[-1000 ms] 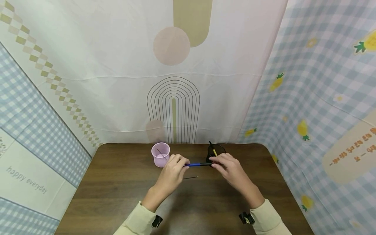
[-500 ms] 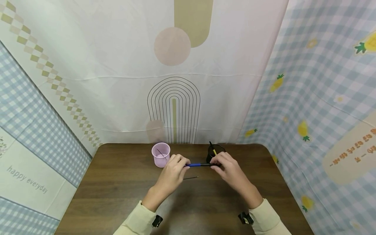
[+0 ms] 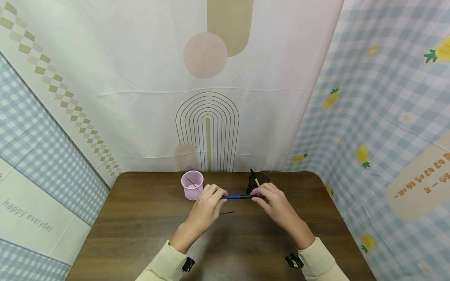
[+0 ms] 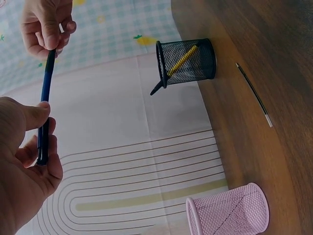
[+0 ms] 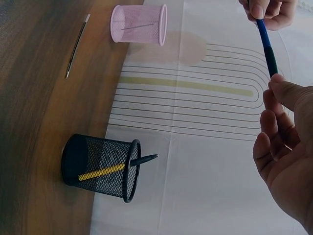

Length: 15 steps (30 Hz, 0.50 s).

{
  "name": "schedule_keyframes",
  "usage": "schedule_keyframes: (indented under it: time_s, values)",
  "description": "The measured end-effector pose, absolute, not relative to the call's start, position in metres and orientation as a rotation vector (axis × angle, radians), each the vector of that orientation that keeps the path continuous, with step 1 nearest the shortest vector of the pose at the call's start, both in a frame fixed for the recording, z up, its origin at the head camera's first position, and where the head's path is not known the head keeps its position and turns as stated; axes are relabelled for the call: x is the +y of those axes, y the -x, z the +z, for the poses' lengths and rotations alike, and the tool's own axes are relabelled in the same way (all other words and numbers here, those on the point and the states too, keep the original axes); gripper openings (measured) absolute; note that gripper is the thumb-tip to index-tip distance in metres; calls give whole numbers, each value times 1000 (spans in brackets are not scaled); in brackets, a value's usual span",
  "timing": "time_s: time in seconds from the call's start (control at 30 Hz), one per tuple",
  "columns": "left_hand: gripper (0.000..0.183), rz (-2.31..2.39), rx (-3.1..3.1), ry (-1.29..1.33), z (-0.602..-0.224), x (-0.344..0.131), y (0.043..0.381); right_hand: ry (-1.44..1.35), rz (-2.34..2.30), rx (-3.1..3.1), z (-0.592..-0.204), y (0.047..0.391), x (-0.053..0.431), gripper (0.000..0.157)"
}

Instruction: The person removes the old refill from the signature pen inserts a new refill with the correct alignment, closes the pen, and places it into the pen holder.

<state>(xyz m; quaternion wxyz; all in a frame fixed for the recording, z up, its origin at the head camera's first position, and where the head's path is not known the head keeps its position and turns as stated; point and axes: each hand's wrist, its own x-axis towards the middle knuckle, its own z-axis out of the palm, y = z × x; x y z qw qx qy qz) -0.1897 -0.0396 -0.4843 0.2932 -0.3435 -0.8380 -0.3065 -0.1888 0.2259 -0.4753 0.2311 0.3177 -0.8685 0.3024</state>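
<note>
A pen [image 3: 236,197] with a blue barrel and a black end is held level between my two hands, above the table. My left hand [image 3: 207,203] grips its blue part with thumb and curled fingers, hiding that end in the head view. Thumb and finger of my right hand [image 3: 273,201] pinch the black end. Below them, a thin dark pen refill [image 4: 254,93] with a pale end lies on the wood. Behind my right hand stands a black mesh pen cup [image 5: 100,166], and a yellow and black pen [image 5: 144,160] leans inside it.
To the left, a pink mesh pen cup [image 3: 192,191] stands near the back edge with a thin dark stick inside. The brown wooden table [image 3: 140,234] ends at a white printed cloth [image 3: 151,128]. Checked cloths hang at both sides.
My right hand has shifted slightly, and its thumb and fingers have drawn closer together on the pen's black end. My left hand and the cups stay in place.
</note>
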Motion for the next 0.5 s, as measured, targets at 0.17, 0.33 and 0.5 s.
schedule_keyframes:
  time_s: [0.17,0.33,0.5]
  values:
    - [12,-813,-2231,918,-485,-40,189,-867,825,-2388,-477,190,226,16]
    - [12,-817,-2229,921,-485,-40,189,-864,811,-2381,-479,191,227,15]
    - [12,-824,-2231,916,-485,-40,190,-850,813,-2405,-479,190,227,13]
